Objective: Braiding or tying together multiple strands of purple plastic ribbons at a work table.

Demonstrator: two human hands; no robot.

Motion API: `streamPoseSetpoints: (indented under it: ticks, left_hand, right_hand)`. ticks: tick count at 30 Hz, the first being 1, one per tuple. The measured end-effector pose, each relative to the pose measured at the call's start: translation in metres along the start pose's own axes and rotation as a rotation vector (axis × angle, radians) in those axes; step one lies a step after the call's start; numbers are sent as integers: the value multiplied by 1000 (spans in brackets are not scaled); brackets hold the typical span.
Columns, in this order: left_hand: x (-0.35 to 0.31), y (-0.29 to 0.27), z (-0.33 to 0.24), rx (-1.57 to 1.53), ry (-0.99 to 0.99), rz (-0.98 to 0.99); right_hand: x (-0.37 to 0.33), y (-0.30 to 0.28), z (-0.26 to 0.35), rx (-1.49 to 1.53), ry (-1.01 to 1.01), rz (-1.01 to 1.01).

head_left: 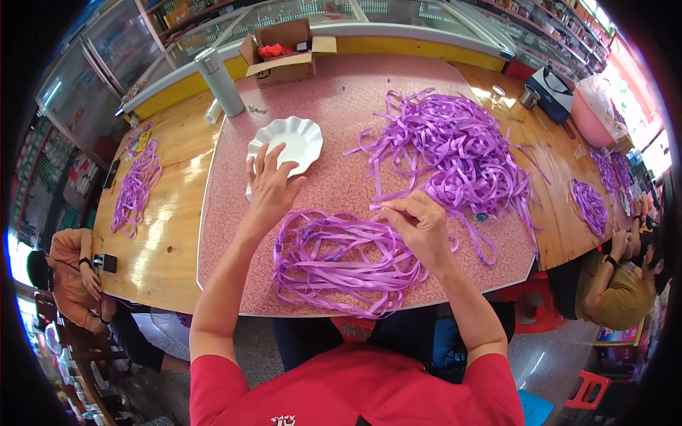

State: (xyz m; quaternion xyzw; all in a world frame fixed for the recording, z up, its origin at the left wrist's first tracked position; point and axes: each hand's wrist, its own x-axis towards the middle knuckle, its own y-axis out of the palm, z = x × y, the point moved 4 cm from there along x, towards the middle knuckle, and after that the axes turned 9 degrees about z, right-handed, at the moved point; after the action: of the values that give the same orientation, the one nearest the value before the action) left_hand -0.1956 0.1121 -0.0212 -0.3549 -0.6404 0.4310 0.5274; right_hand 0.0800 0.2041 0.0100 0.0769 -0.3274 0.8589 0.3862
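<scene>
My left hand (273, 183) is over the near edge of a white scalloped dish (304, 140), its fingers apart and curved. Whether its fingertips touch the dish is hard to tell. Between thumb and fingers, my right hand (419, 221) pinches a purple ribbon (383, 201) near its end. Just below my hands lies a looped bundle of purple ribbons (344, 270) on the pink speckled board (231, 234). Beyond my right hand rises a big tangled heap of purple ribbons (455, 145). Anything small inside the dish cannot be made out.
At the back stand an opened cardboard box (284, 69) and a pale green flask (220, 84). More ribbons lie left (137, 186) and right (588, 206) on the wooden table (170, 245). One person sits at the left (71, 266), another at the right (621, 284).
</scene>
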Motion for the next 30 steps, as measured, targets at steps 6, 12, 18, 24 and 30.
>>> streamPoseSetpoints:
  ticks: [6,12,18,24,30]
  left_hand:
    - [-30,-22,-87,-1273,-233,432]
    - [-41,-25,-148,-1497,-38,581]
    - [-53,-22,-162,-1595,-144,558]
    - [-65,-24,-162,-1534,-37,468]
    - [-69,-33,-163,-1647,-44,520]
  right_hand:
    - [-11,-3,25,120,-68,14]
    - [-29,-7,39,23,-252,42]
    - [-49,-15,39,-76,-331,42]
    - [-57,-19,43,-104,-321,40]
    - [-62,-27,36,76,-145,132]
